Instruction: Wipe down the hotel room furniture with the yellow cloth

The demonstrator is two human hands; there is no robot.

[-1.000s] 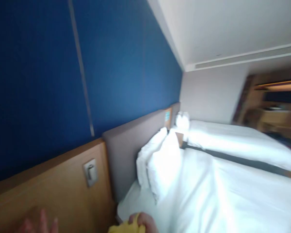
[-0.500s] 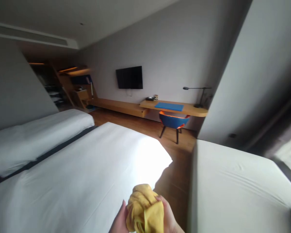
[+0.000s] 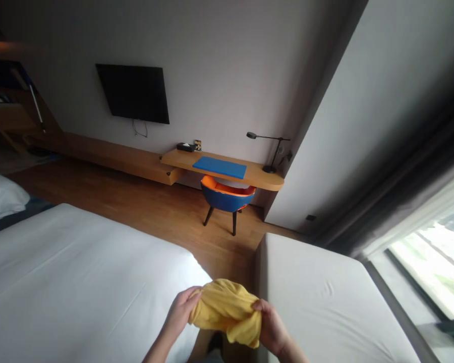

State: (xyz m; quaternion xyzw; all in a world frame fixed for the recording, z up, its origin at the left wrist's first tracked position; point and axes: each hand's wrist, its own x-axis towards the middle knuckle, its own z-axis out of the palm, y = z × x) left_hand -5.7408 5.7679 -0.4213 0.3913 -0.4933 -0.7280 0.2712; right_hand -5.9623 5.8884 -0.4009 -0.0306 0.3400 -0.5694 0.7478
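Note:
A crumpled yellow cloth [image 3: 227, 307] is stretched between my two hands at the bottom middle of the head view. My left hand [image 3: 183, 307] pinches its left end, thumb on top. On the opposite end, my right hand [image 3: 271, 322] is closed with its thumb over the fabric. One loose corner of the cloth hangs down near the right hand. Below it a strip of wooden floor and a dark shape, perhaps a shoe, show.
A white bed [image 3: 98, 272] lies to the left and a white padded bench [image 3: 325, 297] to the right. Ahead, a blue and orange chair [image 3: 227, 196] stands at a wooden desk [image 3: 261, 176] with a lamp [image 3: 274, 156]. A television [image 3: 136, 93] hangs on the wall; a window [image 3: 439, 262] is at right.
My hands have moved apart, and the bunched cloth is now spread wider between them. The view has turned right and come closer to the desk, with more of the window showing.

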